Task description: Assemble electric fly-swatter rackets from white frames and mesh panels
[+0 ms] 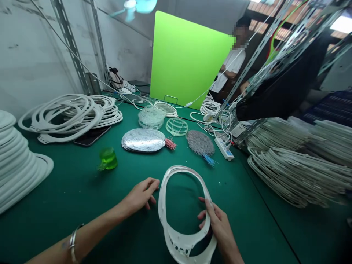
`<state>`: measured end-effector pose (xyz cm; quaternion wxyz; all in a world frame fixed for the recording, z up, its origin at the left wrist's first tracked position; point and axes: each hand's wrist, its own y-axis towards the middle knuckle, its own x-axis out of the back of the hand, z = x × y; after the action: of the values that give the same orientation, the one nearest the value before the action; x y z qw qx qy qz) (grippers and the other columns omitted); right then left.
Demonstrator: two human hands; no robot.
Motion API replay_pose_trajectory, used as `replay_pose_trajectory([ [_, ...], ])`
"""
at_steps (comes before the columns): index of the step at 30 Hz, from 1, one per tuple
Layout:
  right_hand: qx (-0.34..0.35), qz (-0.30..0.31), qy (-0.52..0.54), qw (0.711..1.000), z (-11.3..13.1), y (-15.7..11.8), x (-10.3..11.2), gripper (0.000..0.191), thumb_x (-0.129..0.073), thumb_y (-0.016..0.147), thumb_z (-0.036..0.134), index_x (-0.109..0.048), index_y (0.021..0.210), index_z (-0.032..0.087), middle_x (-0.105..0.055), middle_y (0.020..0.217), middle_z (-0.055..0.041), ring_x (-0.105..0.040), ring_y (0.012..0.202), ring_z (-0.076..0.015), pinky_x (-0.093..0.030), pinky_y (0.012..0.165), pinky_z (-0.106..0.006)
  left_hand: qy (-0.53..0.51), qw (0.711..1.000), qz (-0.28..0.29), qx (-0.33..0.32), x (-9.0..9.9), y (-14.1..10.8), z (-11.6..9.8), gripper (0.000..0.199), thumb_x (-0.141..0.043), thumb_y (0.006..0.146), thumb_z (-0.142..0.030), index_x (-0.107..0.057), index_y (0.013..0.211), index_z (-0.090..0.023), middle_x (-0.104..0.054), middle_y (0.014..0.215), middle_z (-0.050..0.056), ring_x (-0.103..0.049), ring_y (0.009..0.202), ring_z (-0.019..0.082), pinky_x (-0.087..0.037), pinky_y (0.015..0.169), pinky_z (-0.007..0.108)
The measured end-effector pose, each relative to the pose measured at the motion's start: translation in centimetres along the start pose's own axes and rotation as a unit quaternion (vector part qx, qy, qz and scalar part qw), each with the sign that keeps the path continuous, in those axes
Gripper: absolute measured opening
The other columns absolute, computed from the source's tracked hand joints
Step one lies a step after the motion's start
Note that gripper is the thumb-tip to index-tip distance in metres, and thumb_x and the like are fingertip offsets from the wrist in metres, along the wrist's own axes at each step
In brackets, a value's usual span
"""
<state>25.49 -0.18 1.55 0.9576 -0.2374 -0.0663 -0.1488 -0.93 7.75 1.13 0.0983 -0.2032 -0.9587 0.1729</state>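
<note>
White plastic hoop [180,246] in R grip [215,220]

Bright daylight glares from a window [342,24] at 2 o'clock, washing out that corner. Soft shadows lie under the left hand [140,196] and right hand [216,223]. Wide-angle distortion bends the racks [70,44] at 11 o'clock; a fan [134,7] at 12 o'clock is blurred.
</note>
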Motion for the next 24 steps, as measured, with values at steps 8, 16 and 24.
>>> replay_pose_trajectory([
  [8,0.041,-0.082,-0.140,0.986,-0.7,-0.1,1.9,0.063,-0.036,0.086,0.073,-0.067,0.093,0.018,-0.060,0.055,0.0010,-0.050,0.038,-0.0143,-0.041,0.044,-0.028,0.017,0.998,-0.054,0.009,3.4,-0.1,1.1,0.052,-0.042,0.081,-0.069,-0.055,0.085,-0.018,-0.059,0.062,-0.001,-0.053,0.043,0.014,-0.042,0.039,0.024],
  [16,0.005,-0.165,-0.266,0.950,-1.2,0.2,4.1,0.082,-0.024,0.088,0.072,-0.042,0.142,0.013,-0.064,0.118,-0.0176,-0.067,0.081,-0.0283,-0.053,0.070,-0.041,0.505,0.828,-0.240,0.045,8.8,-4.6,1.7,0.047,-0.025,0.095,-0.046,-0.060,0.101,-0.016,-0.069,0.082,0.013,-0.064,0.060,0.030,-0.042,0.049,0.036],
  [24,0.272,-0.165,-0.553,0.770,-5.3,-4.1,-1.7,0.065,-0.044,0.090,0.062,-0.027,0.149,0.040,-0.022,0.157,-0.0005,-0.001,0.142,-0.0459,-0.006,0.102,-0.079,0.581,0.734,-0.083,-0.341,1.1,-6.1,2.9,0.054,-0.037,0.097,-0.049,-0.027,0.149,-0.041,-0.039,0.151,-0.007,-0.041,0.136,0.025,-0.036,0.109,0.041],
])
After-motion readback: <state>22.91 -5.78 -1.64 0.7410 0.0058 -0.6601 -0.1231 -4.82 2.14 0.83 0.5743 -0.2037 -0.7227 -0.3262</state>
